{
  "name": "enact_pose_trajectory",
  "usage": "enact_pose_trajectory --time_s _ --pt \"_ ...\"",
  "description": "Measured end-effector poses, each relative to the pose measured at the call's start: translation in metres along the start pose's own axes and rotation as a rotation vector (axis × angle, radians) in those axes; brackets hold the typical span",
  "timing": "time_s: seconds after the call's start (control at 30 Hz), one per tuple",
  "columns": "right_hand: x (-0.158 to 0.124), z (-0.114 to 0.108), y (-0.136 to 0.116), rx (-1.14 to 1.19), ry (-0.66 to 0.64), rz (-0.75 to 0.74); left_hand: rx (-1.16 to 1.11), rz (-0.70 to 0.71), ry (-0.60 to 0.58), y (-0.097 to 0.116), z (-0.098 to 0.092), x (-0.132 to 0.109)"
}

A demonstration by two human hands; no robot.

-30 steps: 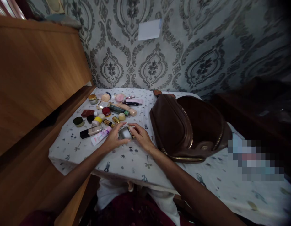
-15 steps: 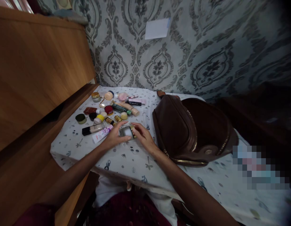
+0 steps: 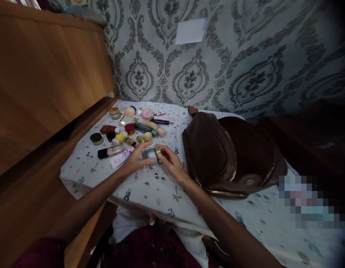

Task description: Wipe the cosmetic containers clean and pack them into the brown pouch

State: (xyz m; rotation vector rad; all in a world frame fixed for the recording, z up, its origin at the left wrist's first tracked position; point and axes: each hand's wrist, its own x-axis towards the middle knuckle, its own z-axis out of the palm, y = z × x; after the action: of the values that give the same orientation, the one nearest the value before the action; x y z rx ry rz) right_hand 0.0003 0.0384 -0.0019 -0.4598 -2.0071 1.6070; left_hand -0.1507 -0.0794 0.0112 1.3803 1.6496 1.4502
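Observation:
My left hand is closed around a clear glass bottle with thick walls, lying on its side just above the cloth. My right hand grips the gold cap at the bottle's right end with thumb and fingers. Whether the cap is loose, I cannot tell. Left of my left hand lie a white and purple tube and a foundation bottle with a black cap. Small gold and black bottles lie just beyond my fingers.
Several cosmetics spread over the table's left part, among them a dark green tube, a red-lidded jar and an olive-lidded jar. A brown leather bag stands open to the right. A wooden cabinet borders the left side.
My right hand has turned slightly on the cap, and more of the gold shows. The bottle stays between both hands. The whole view has shifted a little.

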Motion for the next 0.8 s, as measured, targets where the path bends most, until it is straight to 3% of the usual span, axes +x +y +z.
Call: enact_pose_trajectory --time_s 0.2,0.8 --pt "0.0032 0.0015 0.0028 -0.026 0.039 0.048 0.084 0.058 -0.030 0.0037 -0.0014 -0.0001" --pt "0.0021 -0.0003 -0.0013 -0.136 0.068 -0.022 -0.036 -0.020 -0.074 0.0064 -0.0024 -0.0021"
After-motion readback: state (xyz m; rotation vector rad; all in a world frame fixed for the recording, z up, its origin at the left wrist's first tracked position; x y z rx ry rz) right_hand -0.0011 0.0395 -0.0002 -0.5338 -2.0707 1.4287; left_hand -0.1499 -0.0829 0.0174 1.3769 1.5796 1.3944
